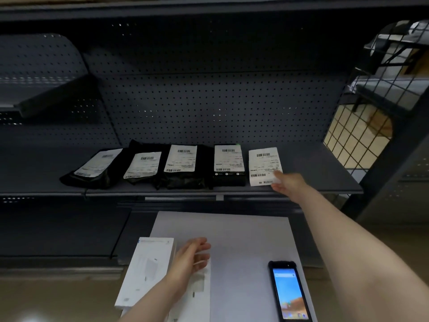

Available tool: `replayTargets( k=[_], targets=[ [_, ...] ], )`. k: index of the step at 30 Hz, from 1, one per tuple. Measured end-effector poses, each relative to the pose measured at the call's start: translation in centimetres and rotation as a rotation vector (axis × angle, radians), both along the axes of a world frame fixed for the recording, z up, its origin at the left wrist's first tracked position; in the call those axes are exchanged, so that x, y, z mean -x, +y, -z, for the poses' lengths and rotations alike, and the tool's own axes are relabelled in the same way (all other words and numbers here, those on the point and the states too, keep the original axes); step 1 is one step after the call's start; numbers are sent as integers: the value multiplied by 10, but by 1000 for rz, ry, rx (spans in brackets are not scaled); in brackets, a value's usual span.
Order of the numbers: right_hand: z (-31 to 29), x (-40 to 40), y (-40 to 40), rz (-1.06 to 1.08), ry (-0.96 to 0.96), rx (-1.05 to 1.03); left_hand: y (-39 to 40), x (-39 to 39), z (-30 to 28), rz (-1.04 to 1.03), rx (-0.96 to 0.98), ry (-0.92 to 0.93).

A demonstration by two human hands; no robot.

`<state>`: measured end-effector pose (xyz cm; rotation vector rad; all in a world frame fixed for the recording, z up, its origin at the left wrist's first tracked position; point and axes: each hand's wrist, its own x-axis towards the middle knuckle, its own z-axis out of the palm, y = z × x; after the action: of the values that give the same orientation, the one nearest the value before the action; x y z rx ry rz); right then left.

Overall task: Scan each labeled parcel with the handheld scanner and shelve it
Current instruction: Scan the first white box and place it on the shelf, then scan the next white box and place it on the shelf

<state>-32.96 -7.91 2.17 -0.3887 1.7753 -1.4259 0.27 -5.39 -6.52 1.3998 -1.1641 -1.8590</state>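
White parcel on the shelf: fifth in the row, the white parcel [264, 166] lies flat at the right end of the shelf [325, 173], label up, long axis running front to back.
Right grip: my right hand [287, 184] reaches over the shelf edge, fingers fairly straight, fingertips [277, 175] on the near right corner of that parcel; I judge I am placing or nudging it, not gripping it.
Row: four black parcels [181, 168] lie to its left, each label up.
Next parcel: a white box [146, 270] lies on the table [243, 240] below, long axis pointing away from me, tilted slightly right.
Left grip: my left hand [192, 259] hovers just right of the box, fingers loose and wide, holding nothing.
Scanner: the handheld scanner [289, 291] lies screen-up, lit, on the table's right side, well apart from the box.
Key relation: the box is nearer my left hand; the scanner lies on the right arm's side, so I judge the right should fetch it.
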Motion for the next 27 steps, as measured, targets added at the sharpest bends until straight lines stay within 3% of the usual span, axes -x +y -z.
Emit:
replayTargets(
  k=[4, 10, 24, 27],
  targets=[
    [5, 2, -14, 40, 13, -9, -2, -2, 3, -13, -17, 7],
    [16, 5, -23, 54, 379, -171, -2, -6, 2, -23, -32, -11],
    [35, -30, 31, 89, 515, -49, 15, -17, -10, 68, -13, -189],
    [51, -63, 52, 20, 520, -79, 24, -22, -8, 74, -98, -202]
  ],
)
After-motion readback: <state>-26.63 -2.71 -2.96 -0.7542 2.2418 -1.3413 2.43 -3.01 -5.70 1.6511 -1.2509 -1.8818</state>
